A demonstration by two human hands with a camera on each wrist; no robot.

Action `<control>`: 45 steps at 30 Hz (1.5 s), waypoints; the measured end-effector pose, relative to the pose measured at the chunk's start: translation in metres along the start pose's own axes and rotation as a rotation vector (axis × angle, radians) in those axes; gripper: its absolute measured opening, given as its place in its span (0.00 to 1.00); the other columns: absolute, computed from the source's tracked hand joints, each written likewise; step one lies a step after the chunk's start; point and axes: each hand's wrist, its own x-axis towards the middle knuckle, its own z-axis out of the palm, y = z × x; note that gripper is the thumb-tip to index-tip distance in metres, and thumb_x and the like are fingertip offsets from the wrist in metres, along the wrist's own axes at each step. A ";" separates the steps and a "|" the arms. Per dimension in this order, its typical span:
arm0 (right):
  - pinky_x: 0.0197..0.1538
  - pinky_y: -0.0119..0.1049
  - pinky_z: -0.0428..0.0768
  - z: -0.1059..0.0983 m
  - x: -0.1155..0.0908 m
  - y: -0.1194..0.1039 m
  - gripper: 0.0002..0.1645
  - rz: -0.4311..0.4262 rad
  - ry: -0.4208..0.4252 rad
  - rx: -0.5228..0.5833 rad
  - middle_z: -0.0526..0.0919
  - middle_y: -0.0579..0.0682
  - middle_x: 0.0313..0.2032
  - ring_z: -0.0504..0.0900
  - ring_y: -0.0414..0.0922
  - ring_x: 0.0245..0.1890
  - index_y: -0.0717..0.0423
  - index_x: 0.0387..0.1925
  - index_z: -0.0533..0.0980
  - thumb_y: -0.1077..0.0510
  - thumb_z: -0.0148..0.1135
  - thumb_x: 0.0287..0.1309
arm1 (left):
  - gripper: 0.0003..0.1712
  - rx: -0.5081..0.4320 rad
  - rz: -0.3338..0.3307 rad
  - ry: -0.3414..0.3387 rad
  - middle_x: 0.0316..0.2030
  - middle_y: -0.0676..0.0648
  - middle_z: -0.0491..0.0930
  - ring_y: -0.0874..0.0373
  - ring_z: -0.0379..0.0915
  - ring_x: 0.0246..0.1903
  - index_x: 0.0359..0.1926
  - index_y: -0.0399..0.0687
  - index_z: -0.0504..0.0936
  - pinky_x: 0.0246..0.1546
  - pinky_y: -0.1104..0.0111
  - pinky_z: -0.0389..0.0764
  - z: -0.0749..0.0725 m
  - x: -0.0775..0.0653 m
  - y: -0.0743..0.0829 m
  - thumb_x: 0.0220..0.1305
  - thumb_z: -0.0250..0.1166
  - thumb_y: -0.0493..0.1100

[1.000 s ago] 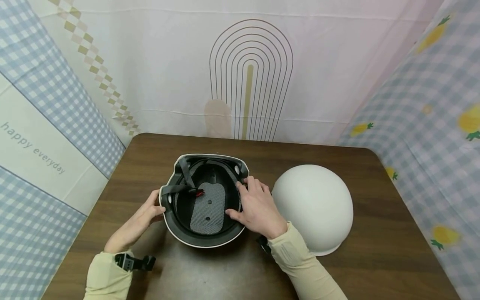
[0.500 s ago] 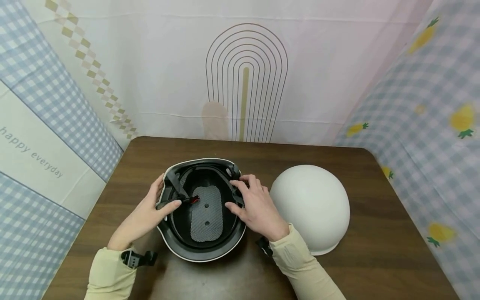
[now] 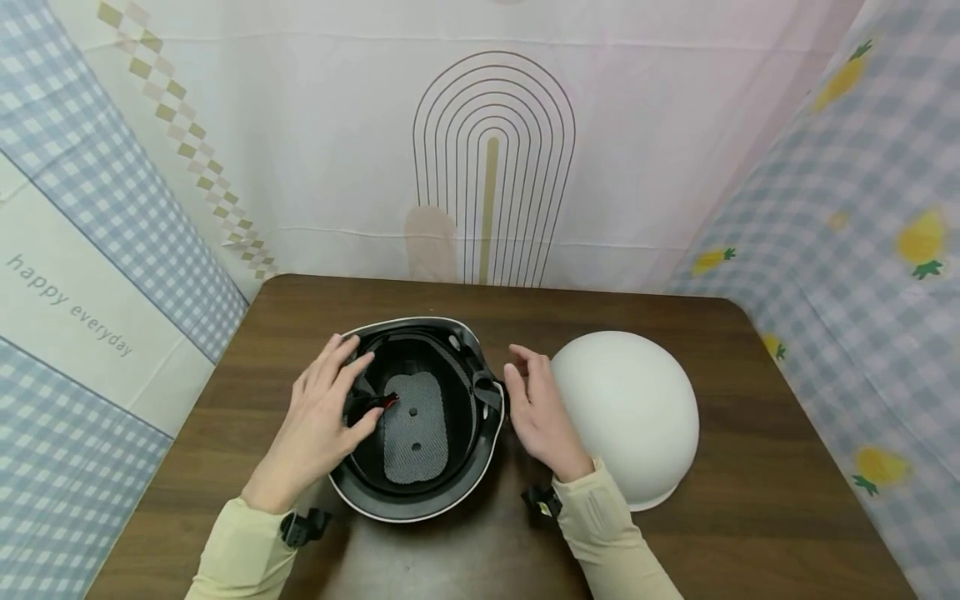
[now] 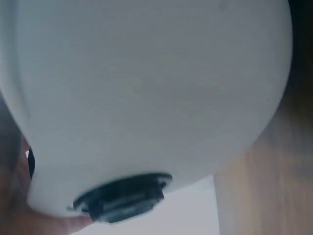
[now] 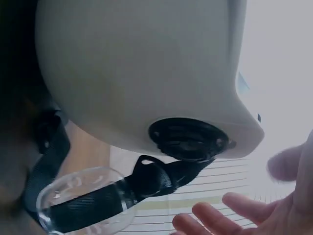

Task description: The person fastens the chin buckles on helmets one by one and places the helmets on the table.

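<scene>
An upside-down white helmet (image 3: 390, 502) lies on the table, its black lining and grey padded insert (image 3: 415, 433) facing up. Over its left rim reaches my left hand (image 3: 311, 421), fingers spread and thumb beside a black strap (image 3: 363, 403) with a red detail. My right hand (image 3: 543, 412) is off the helmet, just right of its rim, with loosely bent fingers. In the right wrist view, a black strap (image 5: 88, 209) with a clear chin cup (image 5: 117, 178) hangs outside the shell, below a round black fitting (image 5: 188, 138). The left wrist view shows the white shell (image 4: 146, 88) and little of the hand.
Right of my right hand a second white helmet (image 3: 626, 417) sits dome up. Both rest on a brown wooden table (image 3: 757, 467). Printed cloth (image 3: 637, 150) hangs behind the table's far edge and along both sides.
My right hand has let go of the helmet's right rim and moved right. My left hand has gone from the outer left side to over the rim. The helmet has shifted slightly.
</scene>
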 end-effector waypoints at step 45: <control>0.36 0.32 0.79 -0.019 -0.012 0.005 0.19 0.058 0.435 0.603 0.78 0.61 0.43 0.76 0.44 0.31 0.64 0.56 0.73 0.59 0.59 0.67 | 0.31 0.298 0.143 -0.160 0.52 0.41 0.80 0.45 0.68 0.51 0.54 0.40 0.80 0.46 0.48 0.64 0.011 0.008 -0.004 0.44 0.73 0.32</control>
